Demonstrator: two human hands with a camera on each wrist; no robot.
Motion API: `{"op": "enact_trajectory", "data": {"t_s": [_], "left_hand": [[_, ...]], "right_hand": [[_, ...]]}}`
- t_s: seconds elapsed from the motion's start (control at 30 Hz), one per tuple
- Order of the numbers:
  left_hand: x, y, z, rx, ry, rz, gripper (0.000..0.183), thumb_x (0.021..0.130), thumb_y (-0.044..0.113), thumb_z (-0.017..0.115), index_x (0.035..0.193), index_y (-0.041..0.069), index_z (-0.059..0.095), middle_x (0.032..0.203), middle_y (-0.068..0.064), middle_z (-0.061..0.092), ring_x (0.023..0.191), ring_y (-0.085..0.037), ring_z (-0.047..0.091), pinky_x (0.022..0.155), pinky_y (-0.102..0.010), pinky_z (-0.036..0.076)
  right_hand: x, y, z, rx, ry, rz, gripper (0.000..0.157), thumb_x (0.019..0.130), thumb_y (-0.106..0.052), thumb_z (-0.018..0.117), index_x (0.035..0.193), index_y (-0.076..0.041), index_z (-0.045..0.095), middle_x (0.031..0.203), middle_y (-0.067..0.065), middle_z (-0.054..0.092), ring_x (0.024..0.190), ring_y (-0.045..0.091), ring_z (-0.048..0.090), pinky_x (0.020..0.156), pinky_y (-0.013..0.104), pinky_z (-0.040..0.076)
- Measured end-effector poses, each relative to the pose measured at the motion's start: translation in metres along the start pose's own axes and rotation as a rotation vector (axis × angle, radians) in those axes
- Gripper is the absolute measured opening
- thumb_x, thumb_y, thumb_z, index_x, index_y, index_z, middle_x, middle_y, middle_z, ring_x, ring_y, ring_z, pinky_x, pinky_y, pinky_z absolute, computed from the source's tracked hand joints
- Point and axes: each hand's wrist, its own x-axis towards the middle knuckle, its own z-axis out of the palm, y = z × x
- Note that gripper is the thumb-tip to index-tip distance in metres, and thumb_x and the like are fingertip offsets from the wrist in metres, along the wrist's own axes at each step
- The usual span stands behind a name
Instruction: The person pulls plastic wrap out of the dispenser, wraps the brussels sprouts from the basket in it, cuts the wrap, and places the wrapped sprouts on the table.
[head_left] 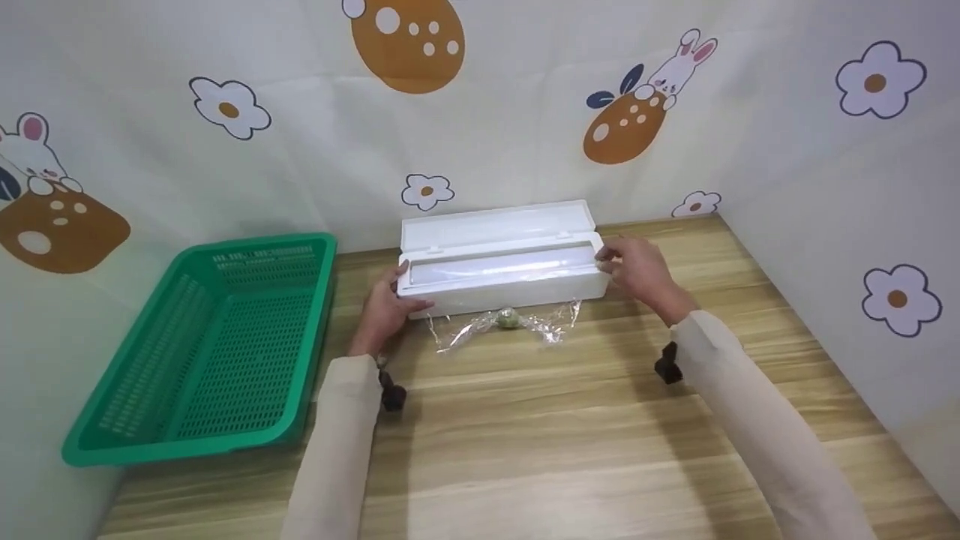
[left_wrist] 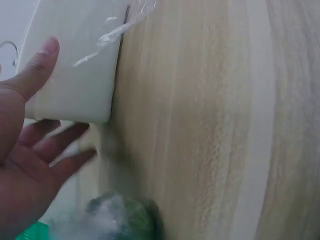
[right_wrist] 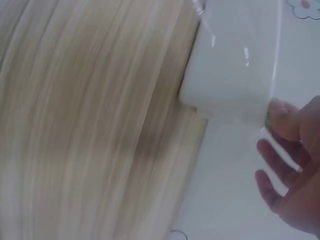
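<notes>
A long white cling film dispenser [head_left: 517, 291] stands against the back wall, its lid [head_left: 499, 225] tipped back. My left hand [head_left: 382, 311] grips its left end, thumb on the front face and fingers round the end. At the right end, my right hand [head_left: 641, 270] pinches the edge of the clear cling film with thumb and forefinger; the other fingers are loosely bent in the right wrist view. Shiny film lies across the dispenser's top. Before it on the table is a small round greenish thing [head_left: 508, 318] in clear film, with twisted ends spread to both sides.
A green perforated plastic basket [head_left: 304, 375] stands on the left of the wood-grain table [head_left: 525, 450]. By my left wrist lies another greenish film-wrapped lump [left_wrist: 135, 220], partly out of frame. Patterned cloth walls [head_left: 510, 135] close off the back and sides.
</notes>
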Motion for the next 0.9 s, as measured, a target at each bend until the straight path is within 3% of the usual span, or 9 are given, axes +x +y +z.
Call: {"op": "enact_trajectory", "data": {"t_s": [0.13, 0.23, 0.33, 0.43, 0.6, 0.77, 0.9], "left_hand": [[-0.013, 0.013, 0.001, 0.082, 0.01, 0.009, 0.082, 0.083, -0.003, 0.075, 0.153, -0.001, 0.032, 0.156, -0.024, 0.04, 0.145, -0.035, 0.038, 0.124, -0.044, 0.027], [-0.024, 0.024, 0.001, 0.149, 0.12, -0.023, 0.066, 0.087, 0.002, 0.072, 0.147, -0.002, 0.042, 0.146, -0.025, 0.051, 0.135, -0.037, 0.05, 0.115, -0.048, 0.039], [-0.034, 0.031, 0.0, 0.186, 0.241, -0.106, 0.046, 0.091, 0.013, 0.071, 0.132, -0.003, 0.055, 0.132, -0.024, 0.061, 0.122, -0.036, 0.06, 0.103, -0.047, 0.048], [-0.041, 0.032, 0.001, 0.171, 0.287, -0.194, 0.036, 0.095, 0.021, 0.067, 0.121, -0.003, 0.063, 0.122, -0.024, 0.067, 0.114, -0.034, 0.064, 0.099, -0.045, 0.05], [-0.05, 0.026, 0.008, 0.207, 0.29, -0.271, 0.033, 0.097, 0.029, 0.065, 0.111, -0.001, 0.072, 0.11, -0.018, 0.072, 0.097, -0.025, 0.064, 0.087, -0.039, 0.052], [-0.052, 0.022, 0.017, 0.252, 0.213, -0.198, 0.031, 0.095, 0.03, 0.068, 0.095, 0.0, 0.074, 0.076, -0.005, 0.063, 0.07, -0.017, 0.055, 0.064, -0.028, 0.046], [-0.048, 0.02, 0.021, 0.181, 0.245, -0.167, 0.029, 0.092, 0.028, 0.072, 0.092, 0.0, 0.077, 0.07, -0.006, 0.067, 0.061, -0.011, 0.054, 0.056, -0.022, 0.042]], "right_hand": [[-0.009, -0.006, -0.001, 0.181, 0.073, 0.162, 0.033, 0.096, -0.011, 0.064, 0.124, 0.006, 0.063, 0.128, 0.026, 0.063, 0.115, 0.04, 0.06, 0.097, 0.049, 0.05], [-0.018, -0.011, -0.001, 0.298, 0.081, 0.308, 0.033, 0.101, -0.018, 0.057, 0.123, 0.005, 0.061, 0.127, 0.024, 0.063, 0.107, 0.032, 0.06, 0.086, 0.036, 0.052], [-0.027, -0.012, 0.001, 0.356, -0.003, 0.413, 0.035, 0.102, -0.023, 0.051, 0.121, 0.004, 0.063, 0.12, 0.022, 0.066, 0.094, 0.02, 0.06, 0.076, 0.026, 0.05], [-0.032, -0.009, 0.009, 0.426, -0.131, 0.471, 0.038, 0.102, -0.024, 0.052, 0.123, 0.006, 0.063, 0.107, 0.016, 0.072, 0.081, 0.012, 0.063, 0.071, 0.024, 0.052], [-0.032, -0.005, 0.03, 0.642, -0.247, 0.549, 0.044, 0.1, -0.025, 0.059, 0.129, 0.007, 0.06, 0.094, 0.004, 0.078, 0.072, 0.008, 0.07, 0.069, 0.026, 0.059], [-0.027, -0.007, 0.041, 0.793, -0.236, 0.603, 0.042, 0.099, -0.027, 0.062, 0.128, 0.002, 0.06, 0.092, 0.0, 0.079, 0.076, 0.009, 0.073, 0.074, 0.027, 0.059], [-0.025, -0.012, 0.044, 0.805, -0.171, 0.618, 0.038, 0.097, -0.031, 0.066, 0.122, -0.003, 0.064, 0.085, -0.005, 0.076, 0.077, 0.009, 0.072, 0.071, 0.025, 0.058]]}}
